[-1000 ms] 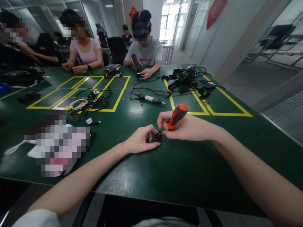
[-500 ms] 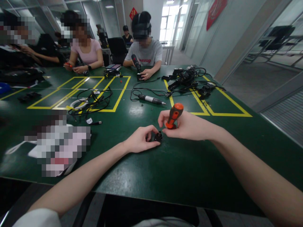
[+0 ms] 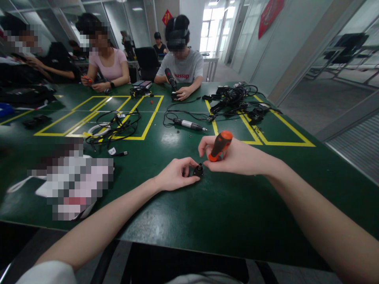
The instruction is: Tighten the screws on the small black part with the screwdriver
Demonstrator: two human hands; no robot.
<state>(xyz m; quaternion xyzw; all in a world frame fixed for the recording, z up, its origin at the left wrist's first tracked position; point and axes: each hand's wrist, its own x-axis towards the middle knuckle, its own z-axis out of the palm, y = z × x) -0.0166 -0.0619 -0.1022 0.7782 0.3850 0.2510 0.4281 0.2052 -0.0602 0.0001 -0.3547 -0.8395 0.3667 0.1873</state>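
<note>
While pinching a small black part (image 3: 198,170) against the green table (image 3: 251,225):
- Holds the part lightly in the left hand (image 3: 178,173) — by its edges, with thumb and index finger a little apart.
- Grips an orange-and-dark screwdriver (image 3: 220,146) in the right hand (image 3: 237,157), with fingers curled round the lower handle; leans it with the orange end up and to the right, its tip hidden.
- Keeps the black part between both hands, just beside the right fingertips.
- Beyond the hands: a silver-and-black pen-shaped tool (image 3: 189,124), lying near its thin cord.
- To the left: looped cables (image 3: 134,125) over yellow tape (image 3: 152,118), near a black plug (image 3: 121,154).
- To the far right: a heap of black cables (image 3: 233,98).
</note>
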